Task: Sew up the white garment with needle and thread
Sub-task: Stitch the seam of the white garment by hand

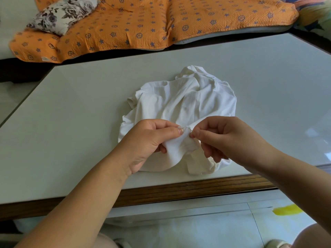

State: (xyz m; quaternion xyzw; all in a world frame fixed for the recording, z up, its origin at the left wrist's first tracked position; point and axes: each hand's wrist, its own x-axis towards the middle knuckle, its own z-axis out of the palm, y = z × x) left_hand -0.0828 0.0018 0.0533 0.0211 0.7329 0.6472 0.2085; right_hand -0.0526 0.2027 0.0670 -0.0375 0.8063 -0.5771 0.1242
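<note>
Left hand (150, 138): fingers (172, 131) pinch a fold of the white garment (182, 97);
Right hand (223, 138): fingers pinch the needle (190, 129), tip lying leftward against that fold

Two hands (148, 140) (229, 138), one garment (184, 101), one needle (190, 129), one table (71, 104)

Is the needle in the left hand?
No, the right hand pinches the needle, while the left hand holds a fold of the white garment.
</note>
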